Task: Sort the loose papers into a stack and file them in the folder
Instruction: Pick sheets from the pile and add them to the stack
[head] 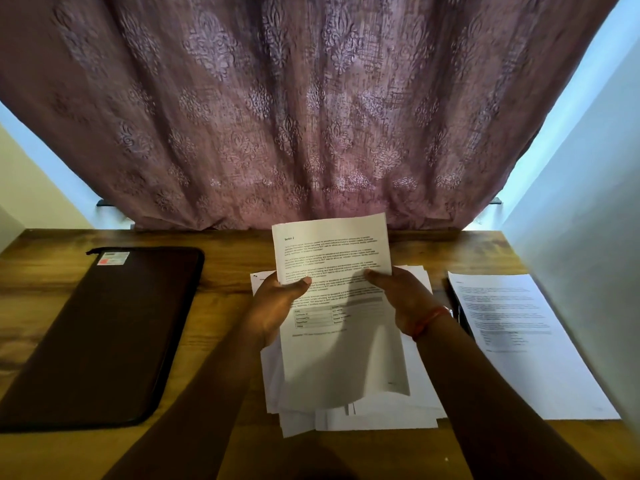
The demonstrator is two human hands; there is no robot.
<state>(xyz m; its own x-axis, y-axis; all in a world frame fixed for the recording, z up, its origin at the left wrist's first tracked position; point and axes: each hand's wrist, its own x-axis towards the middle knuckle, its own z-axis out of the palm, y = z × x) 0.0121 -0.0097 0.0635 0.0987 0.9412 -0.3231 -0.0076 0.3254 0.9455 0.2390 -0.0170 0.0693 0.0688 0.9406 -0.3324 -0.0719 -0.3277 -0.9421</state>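
A patterned mauve curtain fills the upper frame, hanging behind a wooden table. At left on the table lies a dark zipped folder, closed. Lower centre sits an untidy pile of loose papers; at right a neater stack. Above the pile, a printed sheet is raised, the left hand and right hand pinching its side edges, thumbs on top.
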